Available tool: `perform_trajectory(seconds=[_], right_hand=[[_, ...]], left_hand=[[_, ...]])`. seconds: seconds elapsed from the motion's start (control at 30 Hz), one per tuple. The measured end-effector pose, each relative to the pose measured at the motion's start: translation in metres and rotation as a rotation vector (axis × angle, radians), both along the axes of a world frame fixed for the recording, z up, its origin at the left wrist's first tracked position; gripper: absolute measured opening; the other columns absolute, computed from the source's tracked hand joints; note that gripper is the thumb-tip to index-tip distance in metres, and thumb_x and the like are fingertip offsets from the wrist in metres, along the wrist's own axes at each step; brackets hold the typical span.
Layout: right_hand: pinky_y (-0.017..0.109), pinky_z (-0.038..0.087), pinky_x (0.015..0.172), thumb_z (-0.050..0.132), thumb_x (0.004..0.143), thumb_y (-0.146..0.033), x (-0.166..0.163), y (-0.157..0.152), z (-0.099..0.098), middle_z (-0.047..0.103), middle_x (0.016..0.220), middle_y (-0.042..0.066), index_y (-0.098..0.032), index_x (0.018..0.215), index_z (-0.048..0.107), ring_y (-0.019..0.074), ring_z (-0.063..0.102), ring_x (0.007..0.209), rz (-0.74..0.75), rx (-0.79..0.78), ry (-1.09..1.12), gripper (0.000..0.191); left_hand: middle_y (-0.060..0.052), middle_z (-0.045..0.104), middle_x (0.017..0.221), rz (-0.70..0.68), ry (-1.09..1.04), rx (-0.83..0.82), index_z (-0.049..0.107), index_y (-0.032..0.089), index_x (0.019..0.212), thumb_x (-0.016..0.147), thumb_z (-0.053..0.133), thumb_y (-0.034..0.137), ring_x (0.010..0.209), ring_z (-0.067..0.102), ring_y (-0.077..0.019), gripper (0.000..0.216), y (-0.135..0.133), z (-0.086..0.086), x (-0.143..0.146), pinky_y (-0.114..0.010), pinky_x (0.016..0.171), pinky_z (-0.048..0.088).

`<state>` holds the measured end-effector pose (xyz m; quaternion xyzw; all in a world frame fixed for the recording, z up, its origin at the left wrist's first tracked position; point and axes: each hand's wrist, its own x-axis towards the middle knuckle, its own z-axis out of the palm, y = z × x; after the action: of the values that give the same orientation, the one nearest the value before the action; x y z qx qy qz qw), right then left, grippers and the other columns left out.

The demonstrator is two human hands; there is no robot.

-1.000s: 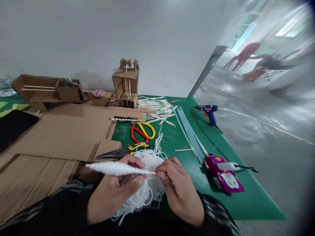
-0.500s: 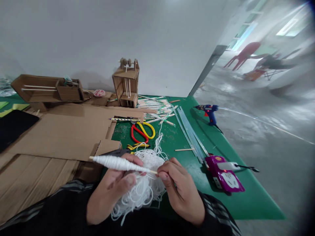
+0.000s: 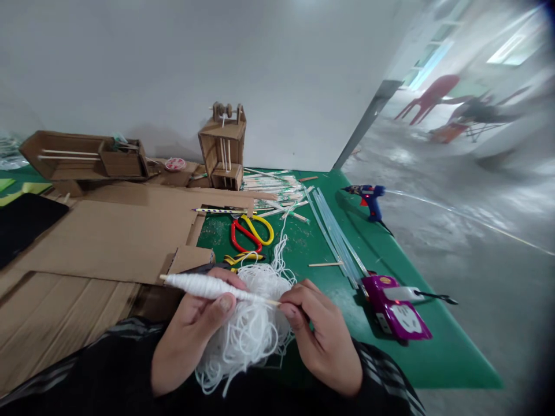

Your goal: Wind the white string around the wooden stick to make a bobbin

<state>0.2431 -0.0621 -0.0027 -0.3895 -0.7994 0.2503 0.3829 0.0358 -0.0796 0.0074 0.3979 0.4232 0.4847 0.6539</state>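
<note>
A thin wooden stick wound with white string lies across both hands, thick at its left and tapering to bare wood at the right. My left hand is closed round the wound part, thumb pressed on top. The bare right end is pinched between thumb and fingers of my right hand. Under the stick, between the hands, sits a loose tangled heap of white string. From it a strand trails away toward the back of the table. Scissors with red and yellow handles lie just beyond the heap.
Cardboard sheets cover the left side, with a standing cardboard box model behind. Wrapped sticks and clear glue sticks lie mid-table. A blue glue gun and a purple device sit along the right edge.
My left thumb has moved up onto the wound string, closing the grip. The stick has shifted slightly right, and the loose string below hangs a little differently.
</note>
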Motion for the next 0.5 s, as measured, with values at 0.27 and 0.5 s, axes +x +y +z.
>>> perform_trajectory(seconds=[0.27,0.5], right_hand=[[0.029,0.036,0.067,0.045,0.094,-0.015,0.002,0.004,-0.002,0.058,0.073,0.000,-0.020,0.084,0.053,0.0155,0.050,0.069,-0.004,-0.004,0.017,0.014],[0.030,0.035,0.067,0.045,0.094,-0.014,0.004,0.003,-0.001,0.057,0.073,0.001,-0.020,0.084,0.051,0.0155,0.047,0.068,0.055,0.020,-0.019,0.013]], left_hand=[[-0.001,0.058,0.116,0.363,0.067,0.377,0.051,0.037,0.121,0.089,0.059,0.035,0.108,0.057,-0.0231,0.033,0.005,0.015,-0.028,-0.039,0.096,0.048],[-0.002,0.059,0.134,-0.206,1.355,0.672,0.049,0.039,0.130,0.079,0.067,0.051,0.124,0.050,-0.0337,0.055,-0.004,0.061,-0.044,-0.052,0.102,0.040]])
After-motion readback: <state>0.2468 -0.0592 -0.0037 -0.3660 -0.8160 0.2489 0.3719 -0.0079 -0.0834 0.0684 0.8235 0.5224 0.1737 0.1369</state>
